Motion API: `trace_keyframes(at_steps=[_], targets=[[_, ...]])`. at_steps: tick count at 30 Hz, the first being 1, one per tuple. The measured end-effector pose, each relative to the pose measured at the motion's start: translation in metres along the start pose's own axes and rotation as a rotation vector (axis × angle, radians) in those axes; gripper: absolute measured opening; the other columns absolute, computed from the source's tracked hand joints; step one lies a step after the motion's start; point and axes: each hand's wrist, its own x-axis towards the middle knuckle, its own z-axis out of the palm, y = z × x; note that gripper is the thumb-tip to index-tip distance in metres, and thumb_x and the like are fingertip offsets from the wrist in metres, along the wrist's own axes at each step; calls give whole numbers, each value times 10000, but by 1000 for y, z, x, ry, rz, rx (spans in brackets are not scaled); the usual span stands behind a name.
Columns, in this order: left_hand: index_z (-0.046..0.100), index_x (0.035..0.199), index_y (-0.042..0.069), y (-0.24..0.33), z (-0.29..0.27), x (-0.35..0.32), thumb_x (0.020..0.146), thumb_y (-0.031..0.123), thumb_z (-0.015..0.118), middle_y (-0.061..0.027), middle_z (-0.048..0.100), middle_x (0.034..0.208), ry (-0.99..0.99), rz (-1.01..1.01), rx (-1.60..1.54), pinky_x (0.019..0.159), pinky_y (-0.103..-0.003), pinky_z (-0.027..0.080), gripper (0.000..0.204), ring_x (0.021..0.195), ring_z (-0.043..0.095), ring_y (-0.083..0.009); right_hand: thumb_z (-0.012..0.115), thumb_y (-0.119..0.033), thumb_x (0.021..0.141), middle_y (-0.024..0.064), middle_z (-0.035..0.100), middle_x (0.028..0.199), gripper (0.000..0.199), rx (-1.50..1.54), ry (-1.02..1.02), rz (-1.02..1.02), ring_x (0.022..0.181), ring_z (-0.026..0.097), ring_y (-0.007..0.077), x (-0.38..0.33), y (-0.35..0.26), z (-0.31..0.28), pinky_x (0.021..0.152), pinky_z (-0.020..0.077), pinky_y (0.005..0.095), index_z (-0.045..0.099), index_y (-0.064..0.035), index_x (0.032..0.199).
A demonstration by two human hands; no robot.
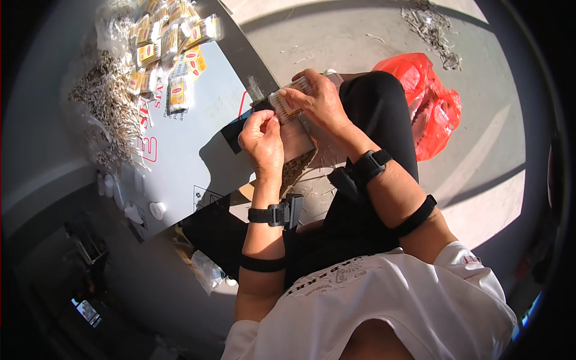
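Observation:
My right hand (324, 103) grips a small clear pack of cotton swabs (287, 108) with a yellow label, above the table's right corner. Its thumb lies across the pack's face. Close by the pack's lower left edge, my left hand (262, 143) is closed in a pinch. Whatever sits between its fingertips is too small to make out. Several similar packs (179, 95) lie in a loose group on the far part of the table (186, 147). Left of them spreads a big heap of loose cotton swabs (114, 108).
A red plastic bag (429, 102) rests on the floor beyond my right knee. Loose swabs (435, 33) are scattered farther off. A small white round piece (157, 210) stands near the table's front edge. A clear plastic bag (207, 271) is low on the left, beside my leg.

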Motion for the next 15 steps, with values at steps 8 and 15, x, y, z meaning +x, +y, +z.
trace_keyframes(at_steps=[8,15], targets=[[647,795,-20,1,2,-5,753,-53,646,-49,611,689,-51,64,147,568,-249,449,53,590,535,-109,724,-291,830,146,594,657,384,-37,-1,-6,628,561,158,-3,-3,0,582,468,336,490,11,787],[642,795,-21,7,4,2,786,0,656,-45,607,657,-19,54,39,564,-252,450,27,600,540,-94,706,-260,857,102,600,665,355,22,-39,2,629,544,118,-5,-1,3,570,461,298,476,2,788]])
